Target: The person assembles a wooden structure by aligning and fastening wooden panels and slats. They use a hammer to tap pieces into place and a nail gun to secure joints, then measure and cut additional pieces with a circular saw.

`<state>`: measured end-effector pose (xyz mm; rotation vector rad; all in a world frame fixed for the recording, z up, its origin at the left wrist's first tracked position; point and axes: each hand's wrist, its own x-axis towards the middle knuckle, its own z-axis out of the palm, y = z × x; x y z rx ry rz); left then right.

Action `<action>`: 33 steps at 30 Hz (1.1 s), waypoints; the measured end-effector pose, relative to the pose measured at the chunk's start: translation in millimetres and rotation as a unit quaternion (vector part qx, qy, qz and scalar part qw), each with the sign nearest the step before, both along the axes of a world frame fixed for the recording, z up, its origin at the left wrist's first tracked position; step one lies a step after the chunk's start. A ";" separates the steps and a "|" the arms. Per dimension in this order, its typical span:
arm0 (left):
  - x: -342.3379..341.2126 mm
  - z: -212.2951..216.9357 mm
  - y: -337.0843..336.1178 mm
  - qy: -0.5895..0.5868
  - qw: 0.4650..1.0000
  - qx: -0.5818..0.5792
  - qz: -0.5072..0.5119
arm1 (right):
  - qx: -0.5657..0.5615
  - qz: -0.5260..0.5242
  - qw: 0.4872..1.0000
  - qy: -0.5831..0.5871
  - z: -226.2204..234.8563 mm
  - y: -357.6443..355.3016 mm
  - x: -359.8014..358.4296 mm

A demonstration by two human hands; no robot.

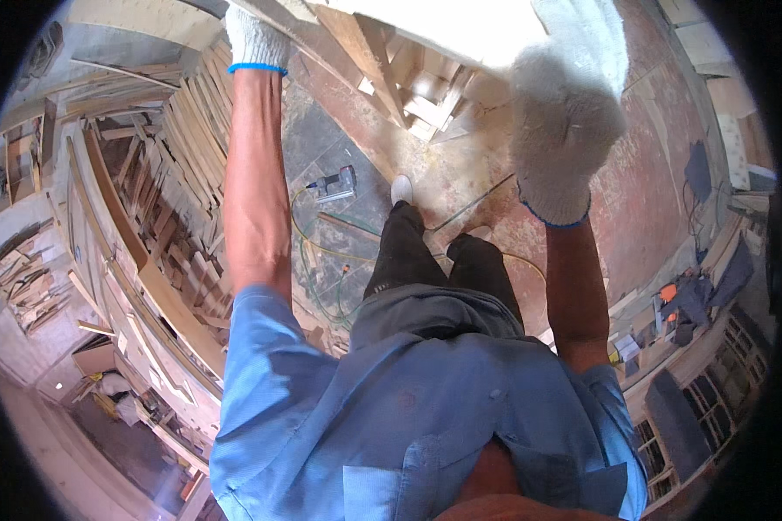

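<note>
**As far as one view tells, a steadying or shifting step at the pale panel (469, 33)**

Right hand (571, 117): white knit glove, blue cuff, large in view, overlapping the right end of the panel. Fingers not distinguishable against the glare; cannot tell whether they grip it or merely rest there. Left hand (256, 42): matching glove, cut by the top edge beside a narrow wooden edge; fingers out of sight, so its grip cannot be told either.

Panel lies between the two hands at the top of the view, washed out by light and running out of frame. Under it, a brown wooden strut (362, 56) slants down toward pale wood blocks (430, 108).

Judgement: arms extended, hands wide apart, suggests positioning or bracing work. Any next move would call for firm hold at both ends, weight shared evenly, and a check on footing.

Farther out: white shoes (400, 189) on a stained floor (643, 165). Pneumatic nailer (334, 184) lies near the left-hand shoe, well apart from both hands; yellow hose (343, 254) loops behind the feet, a possible snag. Left side, long timber strips (202, 130) stacked close together.
</note>
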<state>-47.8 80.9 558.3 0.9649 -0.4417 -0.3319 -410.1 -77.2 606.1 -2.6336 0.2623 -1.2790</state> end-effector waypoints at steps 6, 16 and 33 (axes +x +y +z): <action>18.0 9.8 5.4 -0.034 0.999 0.015 0.014 | 0.291 0.060 0.946 -0.133 -14.0 12.9 54.9; 35.4 -3.3 36.1 0.100 0.990 -0.062 -0.082 | 0.063 -0.010 0.992 -0.106 23.6 28.7 86.5; -14.6 -135.8 61.2 -0.242 0.842 0.480 0.033 | 0.421 -0.136 0.897 0.016 -18.9 109.2 -44.4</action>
